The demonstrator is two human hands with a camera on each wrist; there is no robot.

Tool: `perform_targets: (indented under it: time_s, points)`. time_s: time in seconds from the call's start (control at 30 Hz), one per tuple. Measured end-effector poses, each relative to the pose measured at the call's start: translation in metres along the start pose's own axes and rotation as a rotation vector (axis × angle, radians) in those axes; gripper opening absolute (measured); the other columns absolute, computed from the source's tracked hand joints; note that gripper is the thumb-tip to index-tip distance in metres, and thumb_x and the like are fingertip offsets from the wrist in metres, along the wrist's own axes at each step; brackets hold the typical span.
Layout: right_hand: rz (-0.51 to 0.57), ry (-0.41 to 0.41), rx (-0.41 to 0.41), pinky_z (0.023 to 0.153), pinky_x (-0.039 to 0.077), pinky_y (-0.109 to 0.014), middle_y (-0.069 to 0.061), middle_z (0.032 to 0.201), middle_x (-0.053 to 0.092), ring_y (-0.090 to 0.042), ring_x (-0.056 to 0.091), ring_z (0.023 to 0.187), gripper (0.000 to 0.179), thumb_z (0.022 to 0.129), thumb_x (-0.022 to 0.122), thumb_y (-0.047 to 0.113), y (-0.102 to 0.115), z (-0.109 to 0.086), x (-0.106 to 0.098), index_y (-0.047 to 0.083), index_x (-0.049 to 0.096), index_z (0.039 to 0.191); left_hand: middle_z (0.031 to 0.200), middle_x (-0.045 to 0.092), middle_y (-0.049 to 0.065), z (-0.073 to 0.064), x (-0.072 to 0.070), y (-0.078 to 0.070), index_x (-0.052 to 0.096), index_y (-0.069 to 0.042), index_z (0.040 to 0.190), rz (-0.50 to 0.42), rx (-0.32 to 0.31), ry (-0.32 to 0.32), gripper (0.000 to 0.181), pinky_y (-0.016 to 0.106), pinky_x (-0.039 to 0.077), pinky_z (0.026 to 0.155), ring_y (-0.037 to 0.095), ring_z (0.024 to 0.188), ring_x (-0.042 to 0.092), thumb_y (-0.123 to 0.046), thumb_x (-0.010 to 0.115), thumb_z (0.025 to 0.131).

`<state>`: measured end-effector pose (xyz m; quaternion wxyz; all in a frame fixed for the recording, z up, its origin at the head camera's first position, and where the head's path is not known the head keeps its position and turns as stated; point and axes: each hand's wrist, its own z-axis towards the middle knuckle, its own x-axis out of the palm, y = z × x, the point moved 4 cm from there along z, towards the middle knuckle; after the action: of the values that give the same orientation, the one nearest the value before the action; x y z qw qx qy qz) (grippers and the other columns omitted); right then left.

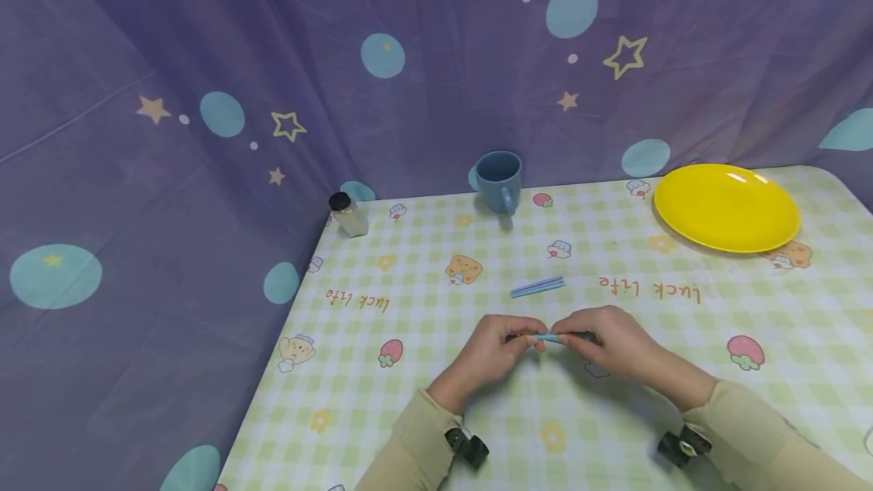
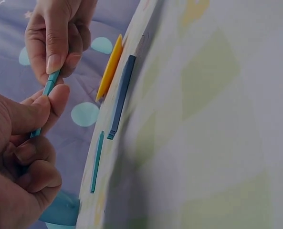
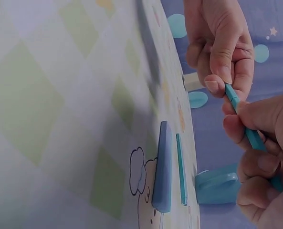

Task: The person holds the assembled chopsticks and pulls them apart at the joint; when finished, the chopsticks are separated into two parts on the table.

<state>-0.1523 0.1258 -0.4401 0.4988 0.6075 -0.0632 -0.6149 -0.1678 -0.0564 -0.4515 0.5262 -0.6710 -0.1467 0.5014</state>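
Note:
Both hands meet over the near middle of the table on one slim teal stick [image 3: 253, 138], which looks like a plastic bag clip with a seam partway along. My left hand [image 1: 492, 351] pinches one end between thumb and fingers. The other part is gripped by my right hand [image 1: 617, 343], whose fingers curl round it and hide some of its length. Just beyond the hands, narrow sticks [image 1: 538, 287] in purple and blue tones lie close together. The wrist views show a thicker blue stick [image 2: 122, 98] and a thin teal stick [image 2: 97, 162] on the cloth.
A blue mug [image 1: 498, 180] stands at the back of the table [image 1: 423, 415], by the purple curtain [image 1: 436, 120]. The back left corner holds a small clear jar with a black lid [image 1: 349, 214]. At the back right lies a yellow plate [image 1: 726, 207].

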Motion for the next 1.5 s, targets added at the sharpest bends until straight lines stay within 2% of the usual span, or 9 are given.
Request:
perform_targets:
  time_s: [0.13, 0.2, 0.4, 0.5, 0.7, 1.03, 1.27, 1.5]
  points:
    - [0.012, -0.003, -0.007, 0.061, 0.050, -0.025, 0.002, 0.095, 0.074, 0.002, 0.057, 0.067, 0.014, 0.090, 0.069, 0.008, -0.0015, -0.0001, 0.0002, 0.013, 0.078, 0.100, 0.088, 0.073, -0.009, 0.0005, 0.0003, 0.0024, 0.076, -0.015, 0.103, -0.027, -0.022, 0.015, 0.016, 0.019, 0.049, 0.075, 0.005, 0.083, 0.067, -0.010, 0.065, 0.094]
    - [-0.003, 0.007, -0.008, 0.062, 0.050, -0.025, 0.004, 0.095, 0.073, 0.002, 0.058, 0.069, 0.014, 0.090, 0.069, 0.009, -0.0013, 0.0001, 0.0003, 0.014, 0.077, 0.100, 0.089, 0.074, -0.008, 0.0003, 0.0003, 0.0027, 0.076, -0.015, 0.103, -0.034, -0.027, 0.021, 0.016, 0.020, 0.049, 0.076, 0.004, 0.083, 0.066, -0.010, 0.064, 0.094]
    - [-0.088, 0.057, -0.029, 0.067, 0.051, -0.028, 0.010, 0.094, 0.072, 0.003, 0.058, 0.074, 0.011, 0.095, 0.065, 0.016, 0.0012, 0.0015, 0.0019, 0.019, 0.074, 0.100, 0.091, 0.074, -0.007, -0.0006, 0.0002, 0.0040, 0.077, -0.015, 0.103, 0.011, -0.014, 0.019, 0.015, 0.018, 0.049, 0.074, 0.002, 0.080, 0.065, -0.011, 0.065, 0.094]
    - [-0.101, 0.032, -0.047, 0.066, 0.049, -0.027, 0.009, 0.095, 0.071, 0.003, 0.055, 0.072, 0.011, 0.094, 0.065, 0.015, 0.0017, 0.0016, 0.0032, 0.020, 0.073, 0.100, 0.093, 0.073, -0.009, -0.0004, -0.0004, 0.0041, 0.077, -0.016, 0.100, 0.035, 0.006, -0.004, 0.013, 0.018, 0.049, 0.072, 0.002, 0.078, 0.064, -0.013, 0.066, 0.093]
    - [-0.126, -0.035, -0.076, 0.064, 0.050, -0.027, 0.007, 0.096, 0.072, 0.002, 0.058, 0.073, 0.015, 0.092, 0.068, 0.011, 0.0018, 0.0010, 0.0040, 0.018, 0.075, 0.102, 0.099, 0.073, -0.008, 0.0011, -0.0024, 0.0035, 0.078, -0.014, 0.098, 0.004, 0.008, -0.025, 0.013, 0.019, 0.050, 0.075, -0.002, 0.083, 0.062, -0.013, 0.067, 0.092]
    - [-0.092, -0.026, -0.051, 0.063, 0.049, -0.026, 0.005, 0.094, 0.073, 0.001, 0.059, 0.074, 0.014, 0.090, 0.069, 0.009, 0.0034, 0.0025, 0.0018, 0.015, 0.076, 0.101, 0.094, 0.075, -0.001, 0.0010, -0.0019, 0.0057, 0.076, -0.010, 0.101, -0.034, 0.016, -0.027, 0.015, 0.020, 0.050, 0.077, -0.001, 0.086, 0.063, -0.007, 0.065, 0.093]
    - [-0.074, -0.034, -0.032, 0.062, 0.048, -0.025, 0.004, 0.093, 0.073, 0.002, 0.056, 0.070, 0.014, 0.088, 0.071, 0.006, 0.0042, 0.0012, -0.0006, 0.013, 0.076, 0.099, 0.087, 0.073, -0.008, 0.0016, -0.0012, 0.0037, 0.075, -0.012, 0.102, -0.050, 0.005, -0.003, 0.014, 0.021, 0.050, 0.077, -0.001, 0.084, 0.064, -0.011, 0.063, 0.095]
    - [-0.025, -0.023, -0.006, 0.058, 0.046, -0.024, 0.005, 0.093, 0.073, 0.002, 0.053, 0.064, 0.013, 0.090, 0.070, 0.011, 0.0020, -0.0003, -0.0010, 0.017, 0.077, 0.100, 0.086, 0.073, -0.007, 0.0018, -0.0020, 0.0062, 0.074, -0.015, 0.105, -0.090, -0.022, 0.055, 0.016, 0.022, 0.050, 0.075, 0.013, 0.086, 0.068, -0.013, 0.061, 0.096]
